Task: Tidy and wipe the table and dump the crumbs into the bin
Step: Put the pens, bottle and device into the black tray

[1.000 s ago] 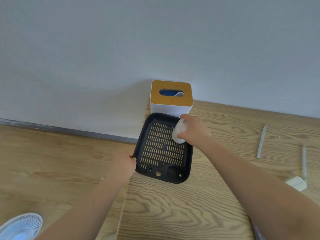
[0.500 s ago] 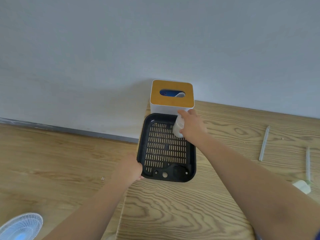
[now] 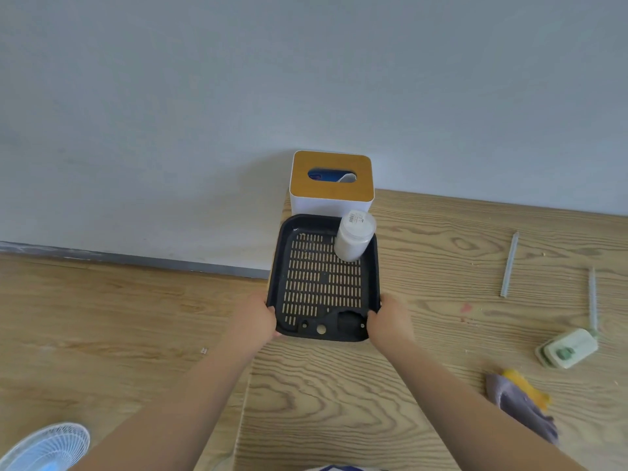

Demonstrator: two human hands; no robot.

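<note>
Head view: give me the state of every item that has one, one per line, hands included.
Black slotted tray: flat on the table, held at both near corners, a few crumbs on it.
White jar: upright in the tray's far right corner, lid on.
Tissue box: tissue showing in the slot.
Left hand: grips the tray.
Right hand: grips the tray.
Cloth: crumpled on the table.
</note>
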